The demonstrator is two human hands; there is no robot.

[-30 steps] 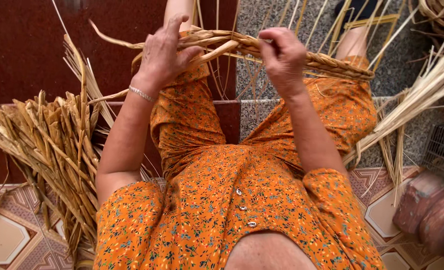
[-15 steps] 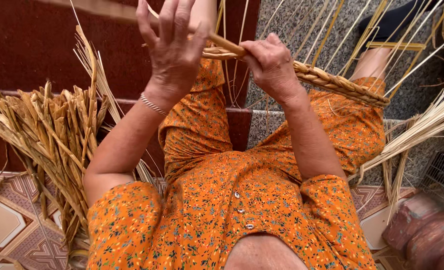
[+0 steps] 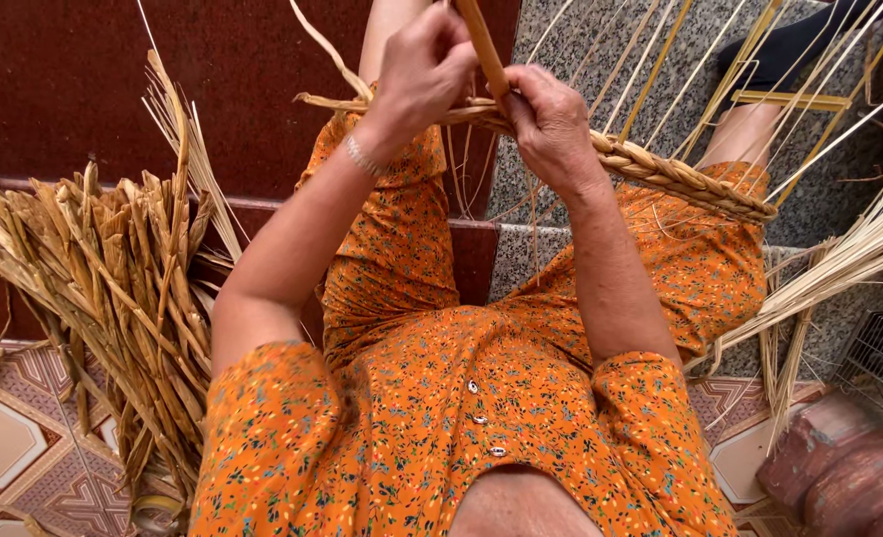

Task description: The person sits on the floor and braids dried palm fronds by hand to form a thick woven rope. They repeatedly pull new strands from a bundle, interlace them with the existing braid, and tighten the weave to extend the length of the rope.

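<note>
A braided straw rope [image 3: 680,177] runs from my hands down to the right over my knee. My left hand [image 3: 424,72] is closed on loose straw strands [image 3: 334,99] at the unbraided end of the rope. My right hand [image 3: 553,124] pinches the braid right beside it, and a flat tan strip [image 3: 483,45] rises up between the two hands. I sit in an orange flowered dress [image 3: 461,398], a thin bracelet on my left wrist.
A big bundle of dried flat leaves [image 3: 103,288] lies at my left on a red step. Pale thin straw stalks [image 3: 839,259] fan out at the right over grey speckled floor. Patterned tiles [image 3: 14,447] lie below, and a reddish pot [image 3: 839,467] sits bottom right.
My left hand, spread open half a second ago, has closed on the strands. Both hands have come close together at the end of the braid.
</note>
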